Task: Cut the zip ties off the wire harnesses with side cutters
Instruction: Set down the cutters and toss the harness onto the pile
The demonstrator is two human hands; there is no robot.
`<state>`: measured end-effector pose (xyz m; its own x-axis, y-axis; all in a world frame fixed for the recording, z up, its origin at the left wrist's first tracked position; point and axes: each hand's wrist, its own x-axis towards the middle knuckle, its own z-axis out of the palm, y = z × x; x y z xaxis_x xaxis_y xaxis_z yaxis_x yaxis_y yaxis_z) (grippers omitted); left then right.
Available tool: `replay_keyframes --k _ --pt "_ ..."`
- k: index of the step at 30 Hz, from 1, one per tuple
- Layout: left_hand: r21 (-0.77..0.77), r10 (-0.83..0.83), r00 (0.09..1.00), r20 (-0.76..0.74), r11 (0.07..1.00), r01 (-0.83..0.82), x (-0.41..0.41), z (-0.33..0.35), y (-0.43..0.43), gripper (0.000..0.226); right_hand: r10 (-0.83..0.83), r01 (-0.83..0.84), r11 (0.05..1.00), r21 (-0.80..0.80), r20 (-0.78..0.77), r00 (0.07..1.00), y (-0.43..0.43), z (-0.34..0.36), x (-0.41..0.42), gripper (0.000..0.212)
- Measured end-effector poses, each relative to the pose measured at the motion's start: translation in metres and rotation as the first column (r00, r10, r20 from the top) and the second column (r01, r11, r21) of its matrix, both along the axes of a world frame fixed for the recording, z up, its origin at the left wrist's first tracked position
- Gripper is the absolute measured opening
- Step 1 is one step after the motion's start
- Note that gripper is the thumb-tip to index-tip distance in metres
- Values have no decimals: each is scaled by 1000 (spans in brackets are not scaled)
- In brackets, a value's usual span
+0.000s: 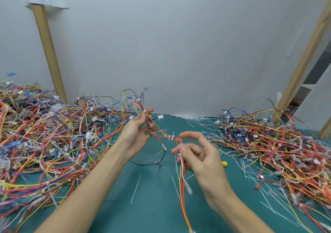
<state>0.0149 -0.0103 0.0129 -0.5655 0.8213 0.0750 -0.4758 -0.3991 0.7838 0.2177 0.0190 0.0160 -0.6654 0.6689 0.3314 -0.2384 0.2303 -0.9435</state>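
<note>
A wire harness [162, 136] of red, yellow and white wires stretches between my two hands above the green mat [114, 202]. My left hand [138, 133] pinches its upper end between thumb and forefinger, where a white zip tie [143, 111] wraps the bundle. Another white zip tie [171, 137] sits on the red wires between the hands. My right hand [198, 156] holds the lower part of the harness with curled fingers, its forefinger raised; the wires hang down past the palm. A yellow handle tip [224, 163], maybe of the side cutters, shows behind my right hand.
A large tangled pile of harnesses [44, 136] covers the mat's left side. Another pile [279, 148] fills the right. Cut white zip ties [135, 189] lie scattered on the mat. A grey wall with wooden battens [46, 41] stands close behind.
</note>
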Motion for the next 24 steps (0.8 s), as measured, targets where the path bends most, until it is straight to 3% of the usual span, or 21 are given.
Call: replay_keyframes --k 5,10,14,19,24 --pt "99 -34 994 107 995 23 5 5 2 25 -108 107 994 18 66 992 31 12 -16 27" --pt "220 -9 975 221 975 -41 3 16 -2 23 -207 203 978 43 298 932 66 -8 -30 58" --pt "234 -27 969 245 972 -33 1 18 -4 22 -12 69 979 -191 288 958 78 -28 -40 52" --pt "134 65 987 146 987 -85 -1 11 0 25 189 -105 965 -239 362 913 90 -22 -52 52" --pt "31 119 993 14 992 -119 -6 5 0 23 340 -249 925 -286 334 879 91 -25 -58 24"
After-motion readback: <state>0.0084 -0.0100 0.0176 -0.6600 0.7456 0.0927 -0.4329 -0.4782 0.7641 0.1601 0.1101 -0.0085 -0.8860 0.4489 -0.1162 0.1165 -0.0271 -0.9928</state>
